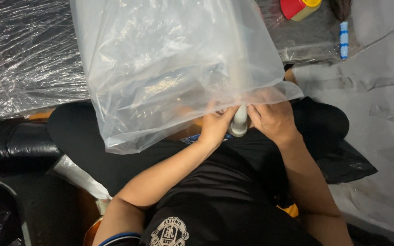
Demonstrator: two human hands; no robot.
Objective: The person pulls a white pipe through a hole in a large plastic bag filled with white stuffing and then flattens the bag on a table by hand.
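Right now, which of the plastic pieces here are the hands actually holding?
The large clear plastic bag, pinched at its edge by both hands; the crinkled plastic sheet at upper left lies untouched behind it.

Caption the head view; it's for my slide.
Both hands, left hand and right hand, grip a clear plastic bag over a white tube.

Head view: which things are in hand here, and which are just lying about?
In hand:
clear bag, held at its edge by left hand and right hand
white tube, between the hands

Lying about:
red and yellow thing
blue and white stick
plastic sheet
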